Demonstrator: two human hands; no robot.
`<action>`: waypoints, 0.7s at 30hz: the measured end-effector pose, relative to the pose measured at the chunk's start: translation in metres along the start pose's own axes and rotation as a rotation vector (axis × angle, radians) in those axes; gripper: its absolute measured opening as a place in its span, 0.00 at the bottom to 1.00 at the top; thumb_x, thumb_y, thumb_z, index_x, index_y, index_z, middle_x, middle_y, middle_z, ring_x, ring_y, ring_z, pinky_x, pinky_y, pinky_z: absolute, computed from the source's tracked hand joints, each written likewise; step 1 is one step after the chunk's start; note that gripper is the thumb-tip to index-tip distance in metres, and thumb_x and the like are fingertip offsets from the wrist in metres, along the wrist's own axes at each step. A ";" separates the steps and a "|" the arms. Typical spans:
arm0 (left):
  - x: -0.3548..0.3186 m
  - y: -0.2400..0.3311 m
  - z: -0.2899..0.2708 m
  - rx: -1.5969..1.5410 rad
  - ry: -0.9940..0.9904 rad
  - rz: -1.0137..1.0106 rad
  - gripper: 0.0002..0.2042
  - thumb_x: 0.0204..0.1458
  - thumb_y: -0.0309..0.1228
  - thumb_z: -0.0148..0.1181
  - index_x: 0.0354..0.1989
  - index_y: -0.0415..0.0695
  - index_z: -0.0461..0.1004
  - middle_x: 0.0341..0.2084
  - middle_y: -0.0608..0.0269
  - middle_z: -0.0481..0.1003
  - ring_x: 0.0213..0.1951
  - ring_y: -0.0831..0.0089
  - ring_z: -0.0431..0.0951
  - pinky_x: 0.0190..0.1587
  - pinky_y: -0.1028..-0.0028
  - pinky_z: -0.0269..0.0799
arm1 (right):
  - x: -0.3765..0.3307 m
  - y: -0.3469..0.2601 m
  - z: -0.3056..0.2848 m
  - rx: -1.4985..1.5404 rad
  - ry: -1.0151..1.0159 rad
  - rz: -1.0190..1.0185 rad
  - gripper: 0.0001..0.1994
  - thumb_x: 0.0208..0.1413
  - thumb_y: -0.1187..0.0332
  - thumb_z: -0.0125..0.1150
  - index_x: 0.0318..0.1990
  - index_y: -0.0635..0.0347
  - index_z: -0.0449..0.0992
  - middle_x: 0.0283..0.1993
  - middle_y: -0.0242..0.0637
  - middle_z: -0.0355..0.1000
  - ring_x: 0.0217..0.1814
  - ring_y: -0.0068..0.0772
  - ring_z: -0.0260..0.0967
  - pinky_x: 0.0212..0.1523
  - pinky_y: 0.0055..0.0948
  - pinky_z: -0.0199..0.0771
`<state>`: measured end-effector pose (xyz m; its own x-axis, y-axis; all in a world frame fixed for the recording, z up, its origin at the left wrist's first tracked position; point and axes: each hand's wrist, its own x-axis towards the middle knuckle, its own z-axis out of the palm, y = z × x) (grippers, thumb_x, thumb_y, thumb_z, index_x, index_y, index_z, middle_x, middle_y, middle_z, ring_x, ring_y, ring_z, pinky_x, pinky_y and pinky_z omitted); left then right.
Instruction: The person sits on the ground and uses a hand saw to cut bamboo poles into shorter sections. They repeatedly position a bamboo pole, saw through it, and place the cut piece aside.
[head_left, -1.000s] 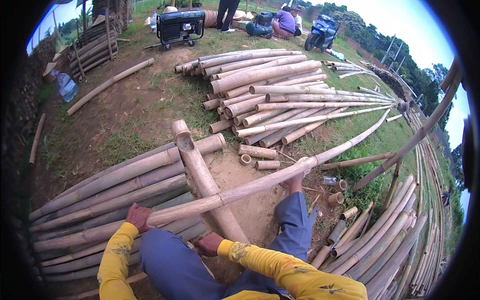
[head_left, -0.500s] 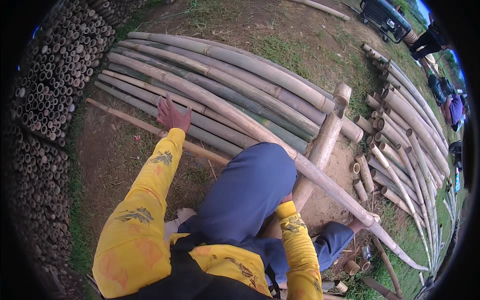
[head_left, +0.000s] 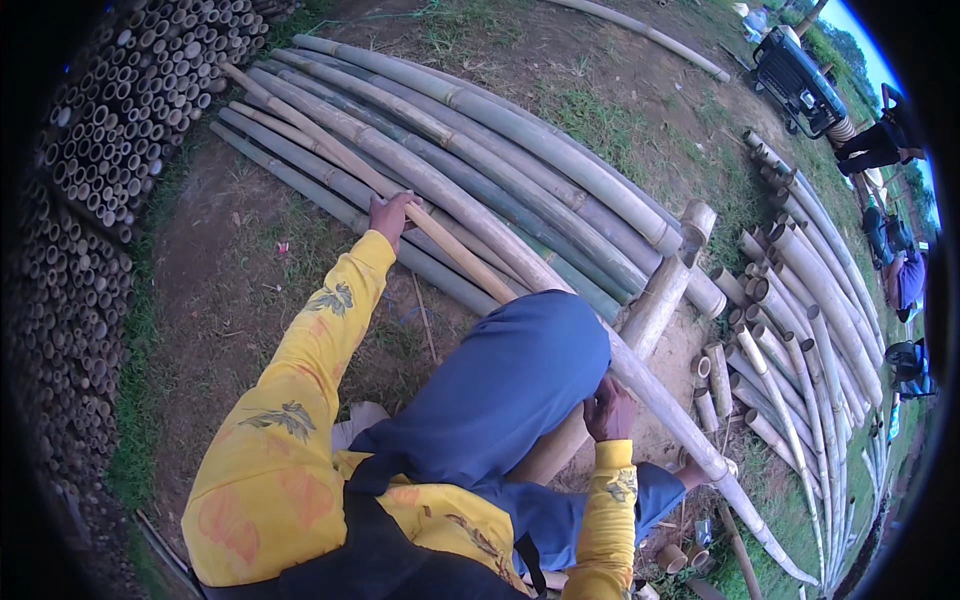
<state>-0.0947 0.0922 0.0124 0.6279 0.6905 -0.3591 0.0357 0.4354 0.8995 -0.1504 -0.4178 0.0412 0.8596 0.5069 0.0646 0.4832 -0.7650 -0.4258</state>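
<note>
My left hand (head_left: 392, 217) is closed round a thin tan bamboo stick (head_left: 450, 247), which slants over the pale and green bamboo poles (head_left: 330, 185) lying side by side on the ground. The stick's near end reaches to my bent knee. Beyond that knee, my right hand (head_left: 610, 408) is curled closed beside a long bamboo pole (head_left: 670, 388); whatever its fingers hold, if anything, is hidden. That long pole rests across a thick bamboo crosspiece (head_left: 655, 290), and its near end runs past my foot to the lower right.
Stacked bamboo (head_left: 110, 140) shows its cut ends along the left. More poles and short cut pieces (head_left: 720, 380) lie at right. A dark boxy machine (head_left: 800, 82) stands at the far right, near a person in dark clothes (head_left: 880, 138) and another in purple (head_left: 908, 278).
My left hand was open above the poles and has taken hold of the stick, which has moved from the ground onto the poles. My right hand has come into fuller view beside the knee.
</note>
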 end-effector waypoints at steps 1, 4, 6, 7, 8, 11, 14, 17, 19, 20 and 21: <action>0.001 0.002 0.015 0.003 -0.013 0.004 0.34 0.58 0.29 0.63 0.66 0.34 0.48 0.36 0.55 0.79 0.35 0.65 0.82 0.37 0.63 0.83 | 0.003 -0.003 -0.010 0.008 0.005 0.010 0.21 0.58 0.55 0.65 0.57 0.54 0.78 0.43 0.45 0.80 0.43 0.53 0.79 0.42 0.47 0.78; 0.034 -0.010 0.025 0.080 -0.009 0.008 0.35 0.59 0.29 0.63 0.66 0.33 0.46 0.36 0.54 0.79 0.36 0.65 0.82 0.37 0.64 0.82 | 0.009 0.013 -0.013 -0.036 0.058 -0.012 0.21 0.61 0.52 0.64 0.55 0.52 0.80 0.40 0.45 0.80 0.40 0.55 0.79 0.40 0.47 0.78; 0.048 -0.017 0.023 0.147 -0.015 0.006 0.37 0.59 0.30 0.63 0.67 0.32 0.42 0.37 0.53 0.79 0.37 0.65 0.82 0.37 0.65 0.81 | 0.019 0.009 -0.024 -0.050 0.025 0.002 0.20 0.61 0.52 0.64 0.55 0.53 0.80 0.39 0.45 0.80 0.38 0.55 0.79 0.38 0.47 0.78; 0.048 -0.019 0.026 0.173 -0.035 -0.004 0.39 0.59 0.30 0.63 0.68 0.31 0.39 0.37 0.53 0.79 0.38 0.65 0.82 0.37 0.65 0.81 | 0.020 0.010 -0.029 -0.055 0.042 -0.006 0.20 0.60 0.52 0.65 0.55 0.53 0.80 0.38 0.45 0.80 0.37 0.55 0.79 0.37 0.46 0.78; 0.048 -0.020 0.028 0.200 -0.053 -0.013 0.41 0.59 0.30 0.63 0.69 0.30 0.37 0.37 0.53 0.79 0.38 0.66 0.82 0.37 0.65 0.80 | 0.022 0.012 -0.033 -0.058 0.059 -0.015 0.20 0.60 0.52 0.65 0.55 0.53 0.80 0.37 0.44 0.79 0.36 0.54 0.78 0.36 0.46 0.78; 0.037 -0.016 0.043 0.207 -0.105 -0.007 0.45 0.60 0.31 0.63 0.70 0.28 0.32 0.39 0.52 0.80 0.39 0.66 0.81 0.38 0.65 0.80 | 0.024 0.017 -0.044 -0.057 0.084 -0.012 0.20 0.59 0.53 0.66 0.54 0.53 0.80 0.35 0.44 0.78 0.34 0.54 0.78 0.35 0.46 0.77; 0.022 0.000 0.051 0.110 -0.160 -0.014 0.46 0.61 0.32 0.63 0.69 0.28 0.30 0.41 0.52 0.80 0.39 0.66 0.81 0.40 0.66 0.79 | 0.030 0.012 -0.055 -0.055 0.087 0.027 0.19 0.58 0.55 0.68 0.54 0.51 0.80 0.34 0.43 0.77 0.34 0.53 0.78 0.36 0.46 0.77; 0.016 0.018 0.058 0.029 -0.201 -0.049 0.39 0.64 0.30 0.60 0.69 0.31 0.35 0.40 0.49 0.81 0.42 0.63 0.83 0.42 0.65 0.80 | 0.037 0.014 -0.061 -0.103 0.151 0.016 0.20 0.56 0.57 0.69 0.55 0.50 0.80 0.33 0.41 0.76 0.34 0.51 0.77 0.37 0.45 0.76; 0.026 0.022 0.058 -0.032 -0.194 -0.061 0.25 0.65 0.29 0.59 0.62 0.34 0.52 0.40 0.47 0.80 0.44 0.60 0.84 0.45 0.63 0.80 | 0.044 0.006 -0.068 -0.143 0.172 0.002 0.20 0.56 0.57 0.70 0.55 0.50 0.80 0.32 0.40 0.75 0.33 0.50 0.76 0.37 0.44 0.75; 0.032 0.023 0.056 -0.040 -0.207 -0.072 0.23 0.65 0.29 0.59 0.60 0.34 0.55 0.40 0.47 0.80 0.44 0.59 0.84 0.45 0.62 0.80 | 0.047 0.001 -0.071 -0.162 0.183 -0.006 0.21 0.55 0.57 0.70 0.55 0.50 0.80 0.32 0.40 0.75 0.32 0.49 0.76 0.37 0.44 0.75; 0.037 0.023 0.053 -0.048 -0.219 -0.084 0.20 0.65 0.29 0.59 0.58 0.34 0.58 0.39 0.47 0.80 0.44 0.59 0.84 0.46 0.62 0.80 | 0.048 -0.002 -0.073 -0.177 0.197 -0.018 0.21 0.55 0.58 0.70 0.55 0.49 0.81 0.32 0.39 0.75 0.32 0.48 0.75 0.37 0.43 0.75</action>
<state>-0.0292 0.0967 0.0328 0.7779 0.5112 -0.3654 0.0615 0.5168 0.8539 -0.0978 -0.4212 0.1114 0.8582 0.4471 0.2521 0.5051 -0.8231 -0.2596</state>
